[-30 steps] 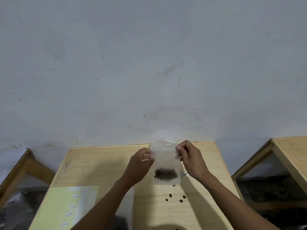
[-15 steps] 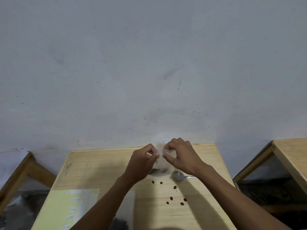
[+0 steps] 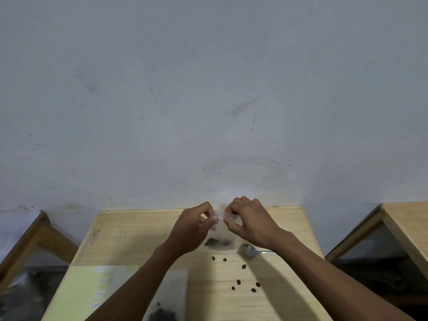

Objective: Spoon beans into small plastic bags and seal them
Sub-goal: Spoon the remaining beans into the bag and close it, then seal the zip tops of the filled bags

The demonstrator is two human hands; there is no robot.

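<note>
Left neighbour table [image 3: 34,237]: only a wooden corner shows at the frame's left edge, well apart from the work table.
Yellow sheet [image 3: 92,290]: flat on the near-left part of the table, its near side cut off by the frame's bottom edge.
Large bag [image 3: 170,300]: clear, with dark beans inside, lying under the left forearm at the near edge.
Left hand [image 3: 192,230]: thumb and forefinger pinch the top left of the small bag.
Small bag [image 3: 218,228]: clear and blurred, held above the table's far middle; a dark clump of beans [image 3: 216,242] sits in its bottom.
Right hand [image 3: 249,222]: fingers curled, pinching the bag's top right.
Loose beans [image 3: 238,281]: scattered on bare wood near the bag.
Spoon [image 3: 249,250]: lies just beside the bag, handle pointing right.
Table [image 3: 129,237]: bare wood at far left.
Right neighbour table [image 3: 403,228]: separated by a gap.
</note>
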